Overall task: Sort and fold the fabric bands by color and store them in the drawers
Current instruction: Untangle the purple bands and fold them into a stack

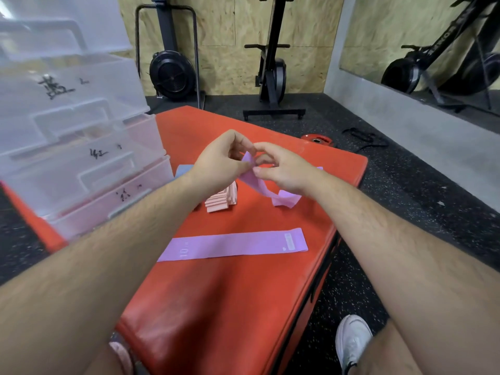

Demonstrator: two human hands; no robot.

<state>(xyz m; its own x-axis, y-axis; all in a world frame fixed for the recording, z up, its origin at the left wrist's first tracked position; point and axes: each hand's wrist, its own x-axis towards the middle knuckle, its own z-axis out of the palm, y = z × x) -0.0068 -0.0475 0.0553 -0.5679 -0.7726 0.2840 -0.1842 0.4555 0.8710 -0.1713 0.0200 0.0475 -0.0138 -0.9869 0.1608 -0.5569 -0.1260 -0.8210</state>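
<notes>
Two hands meet above a red padded counter (230, 307) in a gym. The left hand (219, 161) and the right hand (284, 169) both pinch the upper end of one lilac band (285, 200) between thumb and fingertips. The band is lifted off the pad, and its loose lower end trails down to the surface toward 4 o'clock from the hands.

A second lilac band (232, 244) lies flat and at full length across the counter at 6 o'clock from the hands, well apart from them, with pale print at both ends. That makes two lilac bands in all.

One stack of folded pink bands (220, 203) sits on the pad just below the left wrist; how many it holds cannot be told. One grey band (184, 170) shows at 9 o'clock from the hands, partly hidden behind the left forearm.

A clear plastic drawer unit (81, 158) stands on the counter's edge at 9 to 10 o'clock. Four drawer fronts show, three of them with black handwriting.

On the speckled floor beyond lie one red weight plate (316, 140) and one black strap (365, 138), at 1 o'clock. Two rowing machines (171, 71) stand upright against the wooden wall at 12 o'clock. One white shoe (351, 339) shows at 5 o'clock.
</notes>
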